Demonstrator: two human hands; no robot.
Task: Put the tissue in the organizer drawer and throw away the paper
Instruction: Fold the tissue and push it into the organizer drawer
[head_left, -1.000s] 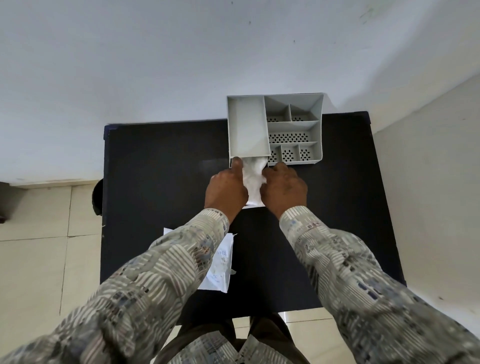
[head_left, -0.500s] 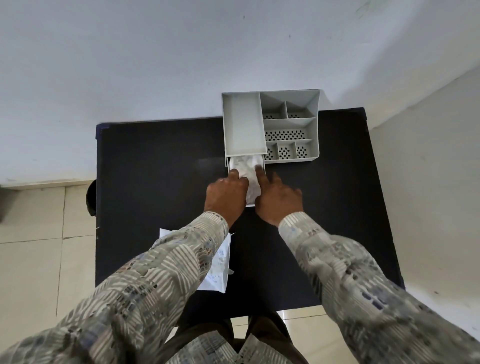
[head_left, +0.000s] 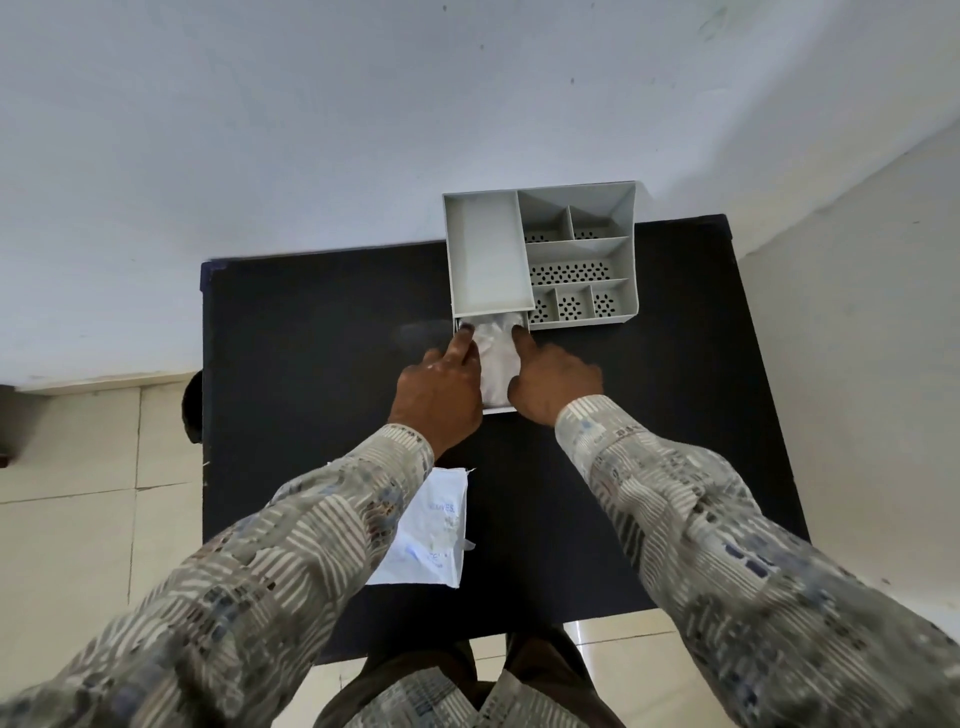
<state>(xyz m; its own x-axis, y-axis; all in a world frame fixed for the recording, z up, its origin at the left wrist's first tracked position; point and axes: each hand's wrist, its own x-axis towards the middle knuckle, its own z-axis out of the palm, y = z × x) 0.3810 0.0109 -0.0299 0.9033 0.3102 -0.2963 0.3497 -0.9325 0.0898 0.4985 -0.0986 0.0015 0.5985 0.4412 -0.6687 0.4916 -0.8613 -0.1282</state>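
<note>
A grey desk organizer (head_left: 582, 260) stands at the back of the black table (head_left: 311, 364), its drawer (head_left: 497, 409) pulled out toward me. White tissue (head_left: 494, 358) lies inside the drawer. My left hand (head_left: 441, 389) rests on the drawer's left side with a finger pressing the tissue's far left corner. My right hand (head_left: 550, 384) is on the right side, index finger pushing the tissue's far right corner down. A white paper wrapper (head_left: 431, 535) with blue print lies flat on the table near me, partly under my left sleeve.
The table stands against a white wall, with tiled floor to the left and in front. A dark object (head_left: 191, 405) pokes out at the table's left edge. The organizer's perforated compartments hold nothing.
The tissue has gone from sticking up between my hands to lying down in the drawer. Both hands have shifted to the drawer's sides, fingers now pressing the tissue's far corners.
</note>
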